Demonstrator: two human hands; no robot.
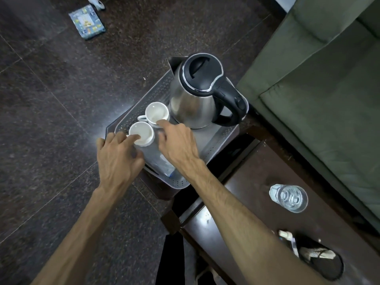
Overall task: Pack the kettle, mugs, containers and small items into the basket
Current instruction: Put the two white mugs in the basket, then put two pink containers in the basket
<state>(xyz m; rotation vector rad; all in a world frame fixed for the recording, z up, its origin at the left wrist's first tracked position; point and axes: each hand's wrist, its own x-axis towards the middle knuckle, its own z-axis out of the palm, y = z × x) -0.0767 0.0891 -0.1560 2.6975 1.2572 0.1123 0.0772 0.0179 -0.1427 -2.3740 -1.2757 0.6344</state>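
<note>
Left hand pinches the near white round cup by its rim; right hand, fingers loose, touches the far white cup. Both sit in the grey plastic basket w/ the shiny steel kettle. Best nudge cups slow, snug tog., not bumping the kettle.

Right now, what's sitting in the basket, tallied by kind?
Kettle: 1
White mugs: 2
Clear plastic bag, partly hidden under the hands: 1
Total: 4 in the basket
</note>
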